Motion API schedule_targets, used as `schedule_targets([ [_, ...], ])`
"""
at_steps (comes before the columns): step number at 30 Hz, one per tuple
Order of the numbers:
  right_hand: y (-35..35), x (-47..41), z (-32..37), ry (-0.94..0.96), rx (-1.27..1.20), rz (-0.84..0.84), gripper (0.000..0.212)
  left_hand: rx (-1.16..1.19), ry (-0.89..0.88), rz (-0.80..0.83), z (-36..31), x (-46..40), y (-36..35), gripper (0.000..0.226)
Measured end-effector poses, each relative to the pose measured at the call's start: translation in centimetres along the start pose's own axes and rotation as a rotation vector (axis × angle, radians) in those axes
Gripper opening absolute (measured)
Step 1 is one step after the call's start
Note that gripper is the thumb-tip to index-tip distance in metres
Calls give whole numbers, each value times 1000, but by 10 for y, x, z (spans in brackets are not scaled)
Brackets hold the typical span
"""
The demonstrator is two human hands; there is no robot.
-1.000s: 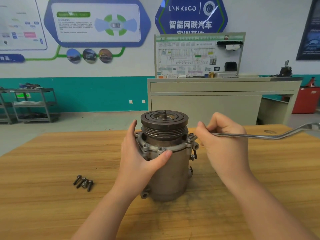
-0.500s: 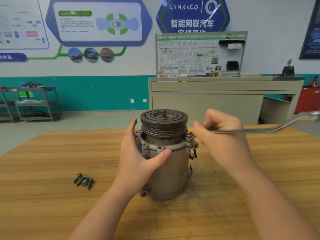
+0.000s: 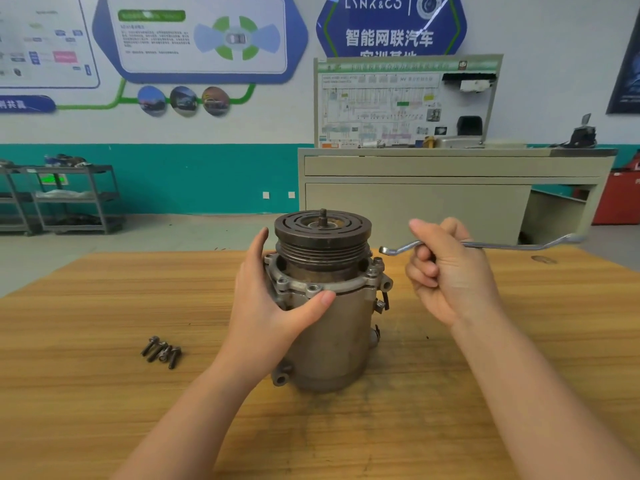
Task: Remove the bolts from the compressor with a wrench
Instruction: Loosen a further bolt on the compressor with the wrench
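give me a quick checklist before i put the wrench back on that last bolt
1. Compressor steadied: ok, the left hand wraps its side and it stands upright on the table.
2. Wrench held firmly: ok, the right hand grips its shaft.
3. Ring end seated on the bolt: not ok, it hangs in the air above and to the right of the bolt.
4. Bolt left to remove: ok, one still stands in the right side of the flange.
5. Removed bolts out of the way: ok, they lie together on the table left of the compressor.
6. How loose the bolt is: cannot tell.
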State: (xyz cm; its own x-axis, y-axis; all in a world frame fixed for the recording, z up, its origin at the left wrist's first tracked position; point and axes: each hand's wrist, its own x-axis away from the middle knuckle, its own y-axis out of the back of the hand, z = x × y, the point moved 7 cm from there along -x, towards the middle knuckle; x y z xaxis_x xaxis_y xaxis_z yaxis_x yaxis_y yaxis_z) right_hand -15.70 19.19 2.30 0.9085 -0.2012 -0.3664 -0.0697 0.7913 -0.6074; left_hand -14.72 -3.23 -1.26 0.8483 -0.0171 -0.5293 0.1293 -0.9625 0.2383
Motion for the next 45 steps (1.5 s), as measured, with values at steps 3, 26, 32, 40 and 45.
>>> schedule_targets([
  [3,-3,10,13,183,287,-48,53,-1,-4,-2,0,0,1,114],
  [26,-40,53,25,563,693,-51,51,-9,-11,3,0,0,0,116],
  [32,-52,65,28,811,977,-75,47,-3,-3,6,-1,0,1,120],
  [40,-31,30,23,405,727,16,39,-13,0,6,-2,1,1,117],
  [45,-19,-1,-6,-178,175,222,44,-16,-1,7,-2,0,1,117],
])
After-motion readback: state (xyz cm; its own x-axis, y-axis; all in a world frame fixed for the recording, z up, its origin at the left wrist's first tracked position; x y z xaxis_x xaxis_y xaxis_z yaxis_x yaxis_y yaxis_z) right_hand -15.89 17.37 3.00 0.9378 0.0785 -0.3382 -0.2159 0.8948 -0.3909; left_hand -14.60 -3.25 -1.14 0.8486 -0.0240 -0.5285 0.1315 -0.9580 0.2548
